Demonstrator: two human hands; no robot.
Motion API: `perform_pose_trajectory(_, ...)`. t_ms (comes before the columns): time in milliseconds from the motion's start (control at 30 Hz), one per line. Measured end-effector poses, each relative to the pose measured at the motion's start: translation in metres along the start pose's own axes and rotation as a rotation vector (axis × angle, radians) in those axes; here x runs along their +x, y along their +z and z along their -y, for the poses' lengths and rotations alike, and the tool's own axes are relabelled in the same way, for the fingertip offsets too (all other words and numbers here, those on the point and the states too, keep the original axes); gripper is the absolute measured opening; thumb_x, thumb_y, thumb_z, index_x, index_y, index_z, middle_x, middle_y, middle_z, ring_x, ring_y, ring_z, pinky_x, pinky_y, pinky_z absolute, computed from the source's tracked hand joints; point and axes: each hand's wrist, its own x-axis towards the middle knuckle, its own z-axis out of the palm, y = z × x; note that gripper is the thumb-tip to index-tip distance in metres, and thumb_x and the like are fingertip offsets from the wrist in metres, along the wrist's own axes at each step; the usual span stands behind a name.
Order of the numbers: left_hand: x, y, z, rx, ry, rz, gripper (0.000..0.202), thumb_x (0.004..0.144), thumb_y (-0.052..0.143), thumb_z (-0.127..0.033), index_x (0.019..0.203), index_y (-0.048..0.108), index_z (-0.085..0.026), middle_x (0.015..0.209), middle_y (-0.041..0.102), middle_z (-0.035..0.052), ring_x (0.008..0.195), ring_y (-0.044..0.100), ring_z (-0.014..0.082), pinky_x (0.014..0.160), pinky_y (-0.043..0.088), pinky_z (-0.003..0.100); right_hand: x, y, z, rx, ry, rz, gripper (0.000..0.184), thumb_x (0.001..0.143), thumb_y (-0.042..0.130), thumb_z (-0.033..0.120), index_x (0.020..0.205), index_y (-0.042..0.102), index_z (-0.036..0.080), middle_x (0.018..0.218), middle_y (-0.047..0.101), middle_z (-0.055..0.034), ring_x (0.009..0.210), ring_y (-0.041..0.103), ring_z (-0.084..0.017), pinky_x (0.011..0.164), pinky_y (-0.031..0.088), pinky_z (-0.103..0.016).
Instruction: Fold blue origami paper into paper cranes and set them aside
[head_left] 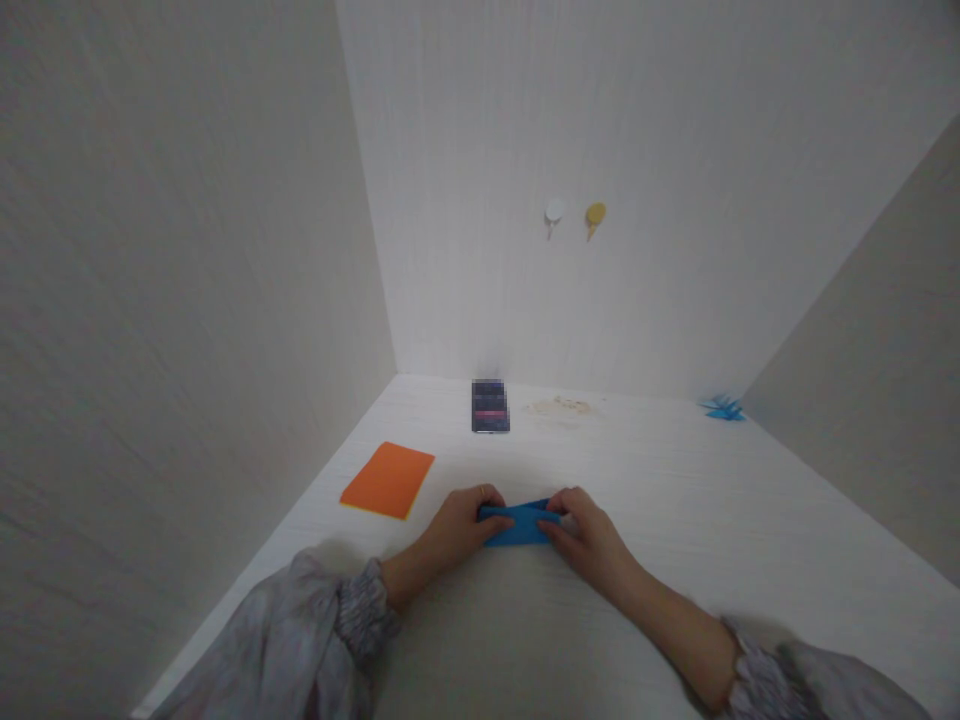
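A folded piece of blue paper (523, 532) is held between my two hands, low in the middle of the head view. My left hand (466, 522) grips its left end, thumb on the near face and fingers behind. On the right end, my right hand (587, 530) pinches the paper between thumb and fingers. A slanted fold shows along the paper's upper edge, darker blue toward the right. The parts under my fingers are hidden.
Orange square paper (388, 480) lies to the left on the white table (675, 510). A phone (490, 407) with a blurred screen is near the back wall. Small folded blue paper (724, 408) sits in the far right corner. White (554, 210) and yellow (596, 213) hooks are on the wall.
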Motion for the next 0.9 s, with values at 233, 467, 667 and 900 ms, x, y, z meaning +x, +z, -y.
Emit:
perform_pose_trajectory(233, -0.003, 0.006, 0.000, -0.275, -0.071, -0.025, 0.028, 0.066, 0.062, -0.038, 0.079, 0.061, -0.013, 0.062, 0.054, -0.0008, 0.056, 0.046, 0.0101, 0.051, 0.034, 0.020, -0.002, -0.007, 0.018, 0.105, 0.028, 0.027, 0.007, 0.073, 0.055, 0.026, 0.075, 0.051, 0.020, 0.079, 0.057, -0.0038, 0.079, 0.052, -0.019, 0.073, 0.041, -0.034)
perform_pose_trajectory(467, -0.005, 0.005, -0.008, -0.638, -0.072, -0.086, 0.026, 0.061, 0.068, -0.028, 0.080, 0.058, -0.014, 0.068, 0.057, 0.0005, 0.059, 0.051, 0.0112, 0.055, 0.039, 0.022, -0.003, -0.001, 0.028, 0.432, 0.253, 0.029, 0.013, 0.069, 0.056, 0.029, 0.077, 0.054, 0.019, 0.070, 0.056, 0.0001, 0.065, 0.052, -0.014, 0.057, 0.040, -0.024)
perform_pose_trajectory(667, -0.005, 0.005, -0.013, -0.751, -0.119, -0.124, 0.027, 0.058, 0.071, -0.027, 0.075, 0.055, -0.014, 0.060, 0.054, -0.0032, 0.054, 0.049, 0.0085, 0.052, 0.038, 0.020, -0.005, -0.001, 0.028, 0.532, 0.349, 0.050, 0.016, 0.069, 0.058, 0.034, 0.072, 0.058, 0.018, 0.060, 0.054, 0.0015, 0.054, 0.048, -0.012, 0.049, 0.037, -0.022)
perform_pose_trajectory(900, -0.004, 0.005, -0.015, -0.759, -0.173, -0.168, 0.029, 0.053, 0.073, -0.030, 0.068, 0.053, -0.014, 0.054, 0.051, -0.0049, 0.048, 0.045, 0.0067, 0.048, 0.035, 0.019, -0.005, 0.001, 0.026, 0.581, 0.343, 0.043, 0.016, 0.070, 0.058, 0.033, 0.073, 0.060, 0.018, 0.062, 0.054, 0.0007, 0.055, 0.047, -0.012, 0.050, 0.036, -0.022)
